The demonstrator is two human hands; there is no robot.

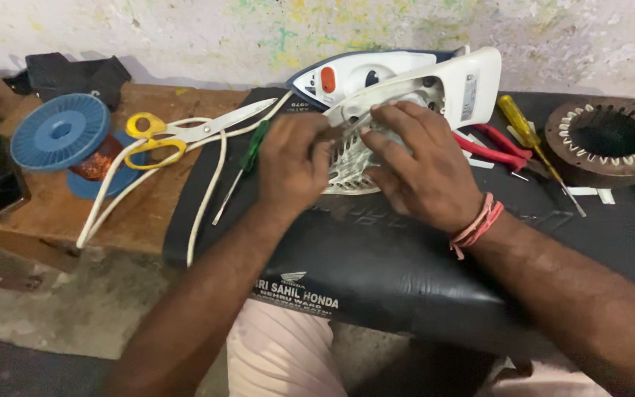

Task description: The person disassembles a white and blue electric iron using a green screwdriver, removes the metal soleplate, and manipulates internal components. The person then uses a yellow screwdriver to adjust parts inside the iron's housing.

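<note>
Both your hands are on the white clothes iron (413, 84), which lies on its side on the black padded mat (376, 265) near the wall. Your left hand (293, 163) is curled closed on its lower edge, and your right hand (419, 165) lies over the grey ribbed inner part (347, 165) with fingers spread and bent — I cannot tell if it grips something small. Just left of your left hand is a green-handled screwdriver (253, 147), then the white cord (207, 184) and yellow-handled scissors (178, 132). At the right lie red pliers (495, 147), a yellow screwdriver (527, 132) and a round motor stator (609, 140). The iron is white with a dark blue trim and an orange button — its inside is exposed.
</note>
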